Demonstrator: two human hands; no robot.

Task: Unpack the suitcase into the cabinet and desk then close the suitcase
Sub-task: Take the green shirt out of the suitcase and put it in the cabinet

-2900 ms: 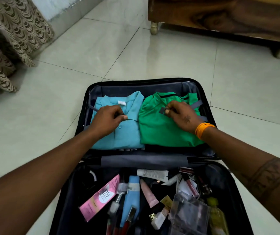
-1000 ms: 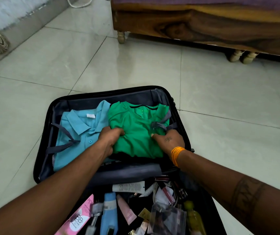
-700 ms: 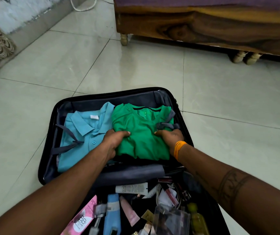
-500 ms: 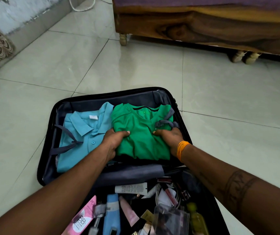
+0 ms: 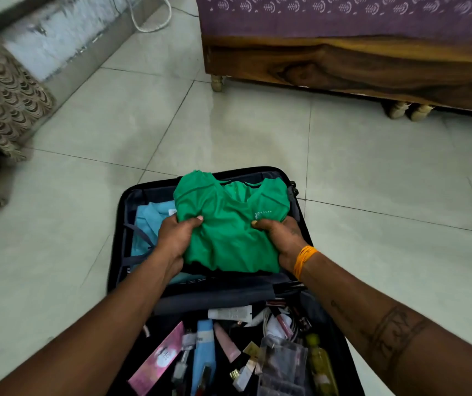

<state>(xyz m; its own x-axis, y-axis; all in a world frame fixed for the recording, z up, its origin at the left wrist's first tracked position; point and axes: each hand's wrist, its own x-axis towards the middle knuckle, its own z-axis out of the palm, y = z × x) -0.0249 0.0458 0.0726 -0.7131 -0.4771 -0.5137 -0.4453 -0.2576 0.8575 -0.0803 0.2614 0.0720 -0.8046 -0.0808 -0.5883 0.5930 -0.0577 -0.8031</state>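
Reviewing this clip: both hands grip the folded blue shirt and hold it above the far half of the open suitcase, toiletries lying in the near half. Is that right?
Not quite: the shirt they grip is the green shirt, not the blue one. The head view shows the left hand and right hand holding it above the far half of the suitcase, while the blue shirt lies inside. The rest stands.

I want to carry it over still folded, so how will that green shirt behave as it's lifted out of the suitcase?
Probably floppy: the green shirt already bunches and wrinkles where the left hand and right hand grip its sides. It looks light, being thin fabric. The far edge humps unevenly, so the fold may slump or open unless supported from below.
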